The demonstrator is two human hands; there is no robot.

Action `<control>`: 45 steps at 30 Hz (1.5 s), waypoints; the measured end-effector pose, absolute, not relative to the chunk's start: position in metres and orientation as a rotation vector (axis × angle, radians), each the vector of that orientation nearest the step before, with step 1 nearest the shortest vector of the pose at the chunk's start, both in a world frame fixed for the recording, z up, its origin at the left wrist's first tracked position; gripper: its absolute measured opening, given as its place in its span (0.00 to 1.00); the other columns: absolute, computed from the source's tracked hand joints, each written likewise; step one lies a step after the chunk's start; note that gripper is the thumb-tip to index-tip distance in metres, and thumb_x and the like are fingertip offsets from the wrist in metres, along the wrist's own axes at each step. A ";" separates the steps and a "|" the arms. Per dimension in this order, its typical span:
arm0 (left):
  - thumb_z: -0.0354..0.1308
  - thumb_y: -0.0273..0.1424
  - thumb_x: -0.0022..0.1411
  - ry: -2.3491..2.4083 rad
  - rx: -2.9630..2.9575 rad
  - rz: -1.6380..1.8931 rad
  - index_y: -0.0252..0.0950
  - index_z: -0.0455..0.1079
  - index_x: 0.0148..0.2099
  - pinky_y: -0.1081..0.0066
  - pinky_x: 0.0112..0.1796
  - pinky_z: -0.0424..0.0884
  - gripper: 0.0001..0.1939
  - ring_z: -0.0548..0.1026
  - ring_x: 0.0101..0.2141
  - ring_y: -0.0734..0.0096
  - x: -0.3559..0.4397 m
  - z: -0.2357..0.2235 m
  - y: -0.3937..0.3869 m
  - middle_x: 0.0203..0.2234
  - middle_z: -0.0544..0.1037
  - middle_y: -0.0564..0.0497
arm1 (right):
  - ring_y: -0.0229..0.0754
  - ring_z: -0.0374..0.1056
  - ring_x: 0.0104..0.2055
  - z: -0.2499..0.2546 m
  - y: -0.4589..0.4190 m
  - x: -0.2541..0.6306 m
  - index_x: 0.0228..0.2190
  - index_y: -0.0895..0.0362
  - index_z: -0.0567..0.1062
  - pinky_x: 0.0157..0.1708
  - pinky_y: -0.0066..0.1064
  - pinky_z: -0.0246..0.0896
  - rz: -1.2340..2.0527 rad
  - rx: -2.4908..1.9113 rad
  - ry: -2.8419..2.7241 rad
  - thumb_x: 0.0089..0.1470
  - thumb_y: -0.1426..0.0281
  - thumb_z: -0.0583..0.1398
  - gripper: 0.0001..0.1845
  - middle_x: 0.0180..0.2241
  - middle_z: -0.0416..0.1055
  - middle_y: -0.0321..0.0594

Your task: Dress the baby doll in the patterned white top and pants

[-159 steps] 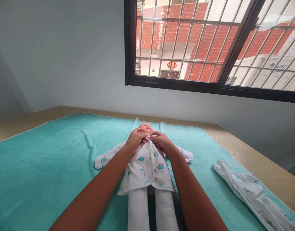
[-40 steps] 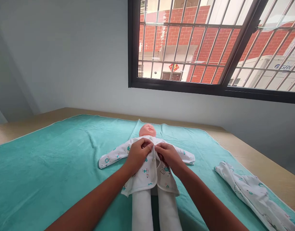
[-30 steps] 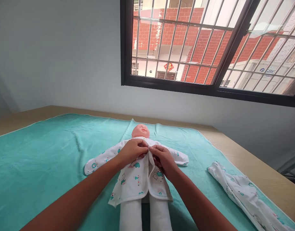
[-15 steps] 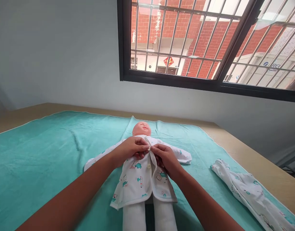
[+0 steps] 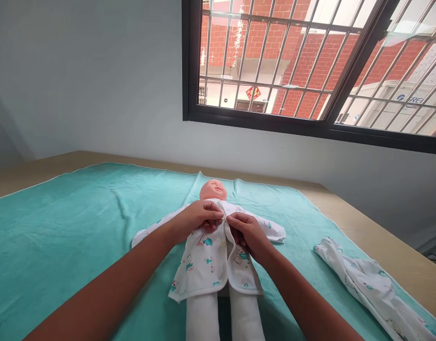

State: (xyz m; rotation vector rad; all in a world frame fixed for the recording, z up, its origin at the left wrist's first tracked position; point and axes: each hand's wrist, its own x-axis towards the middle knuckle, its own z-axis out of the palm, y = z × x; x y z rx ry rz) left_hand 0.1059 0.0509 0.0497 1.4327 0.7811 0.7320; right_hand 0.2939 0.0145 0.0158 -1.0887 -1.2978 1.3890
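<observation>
We find the jacket point(image 5: 207, 277) on the doll point(image 5: 213, 189), which lies face up on the green cloth point(image 5: 61, 237), near the middle of the view. The left hand point(image 5: 195, 220) pinches one front edge of the jacket at the chest between thumb and fingers; the right hand point(image 5: 249, 232) pinches the facing edge, fingertips close to the left's. We judge that this paired grip keeps the two edges under control where they meet. We cannot tell whether a fastener sits between the fingertips. Below them a small, pale button point(image 5: 224, 243) shows, and the lower front parts into two rounded flaps.

The jacket appears to be soft, thin knit, white with small teal and red prints and a bound hem. Its sleeves point(image 5: 271, 230) spread outward, which probably leaves the chest accessible. The doll's head is smooth, pink and rounded, seemingly hard plastic; its white legs point(image 5: 202, 317) look padded.

The cloth has a short, plush-looking nap and a dark crease; we take it as padding over the pale wooden table point(image 5: 392, 246). A crumpled printed garment point(image 5: 367, 279) lies lengthwise to the right, apart from the doll, presumably clear of the working hands. Beyond stands a plain wall point(image 5: 97, 85) with a dark-framed, barred window point(image 5: 257, 121).
</observation>
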 end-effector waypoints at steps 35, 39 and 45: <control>0.63 0.42 0.54 0.890 1.657 0.770 0.35 0.67 0.30 0.77 0.22 0.64 0.15 0.68 0.21 0.76 0.115 0.048 0.043 0.20 0.72 0.55 | 0.29 0.56 0.16 0.023 0.013 0.301 0.32 0.57 0.72 0.13 0.20 0.47 1.455 -1.038 -1.356 0.50 0.61 0.66 0.14 0.18 0.65 0.29; 0.61 0.41 0.56 0.930 1.723 0.789 0.36 0.65 0.32 0.78 0.20 0.62 0.14 0.66 0.20 0.78 0.118 0.047 0.040 0.19 0.71 0.56 | 0.27 0.54 0.15 0.024 0.013 0.300 0.32 0.57 0.71 0.12 0.20 0.45 1.401 -1.064 -1.403 0.51 0.60 0.66 0.14 0.19 0.64 0.27; 0.56 0.28 0.54 0.980 1.706 0.818 0.37 0.64 0.35 0.79 0.17 0.58 0.05 0.64 0.18 0.78 0.122 0.038 0.041 0.19 0.70 0.57 | 0.27 0.56 0.16 0.020 0.015 0.301 0.35 0.56 0.70 0.12 0.19 0.46 1.395 -1.041 -1.426 0.50 0.64 0.66 0.14 0.21 0.64 0.26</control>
